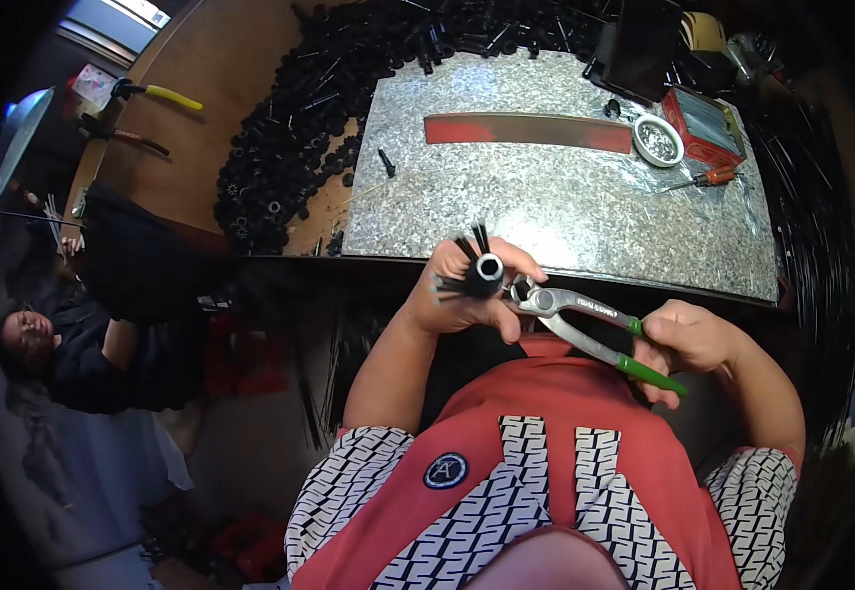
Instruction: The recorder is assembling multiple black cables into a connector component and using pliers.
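Note:
My left hand (432, 300) is closed around a black ribbed frame (480, 277), which resembles an umbrella frame. A pale-rimmed hollow tube end faces up, and thin black rods fan out around it. In my right hand (691, 336) are pincers (585, 307) with green handles and silver jaws. The handles stand apart, with my fingers around them. Those jaws meet the right side of the frame, between my left thumb and forefinger. Whether they grip a wire or rod there is too small to tell.
A speckled stone slab (546, 211) lies ahead, carrying a red-brown bar (526, 132), a white bowl (658, 141), a red box (703, 128) and a screwdriver (701, 179). Black parts (290, 147) pile beyond it. Long black rods (821, 236) hang at right. Another person (83, 344) sits left.

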